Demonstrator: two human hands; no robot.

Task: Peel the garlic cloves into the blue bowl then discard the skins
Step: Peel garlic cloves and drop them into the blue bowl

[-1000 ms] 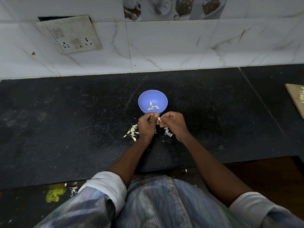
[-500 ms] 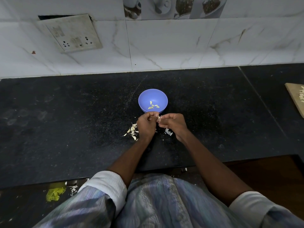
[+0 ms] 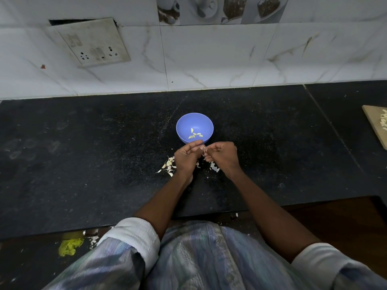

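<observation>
Both hands: my left hand point(image 3: 186, 156) and right hand point(image 3: 222, 155) pinch one garlic clove point(image 3: 204, 151) just in front of the blue bowl point(image 3: 194, 127).
Change: hardly any since a second ago; I judge the peeling unfinished.
Bowl: several peeled cloves point(image 3: 195, 135) inside.
Skins point(image 3: 169, 164): on the worktop point(image 3: 83, 153) under my hands, partly hidden.
Unclear: how much skin remains.
</observation>
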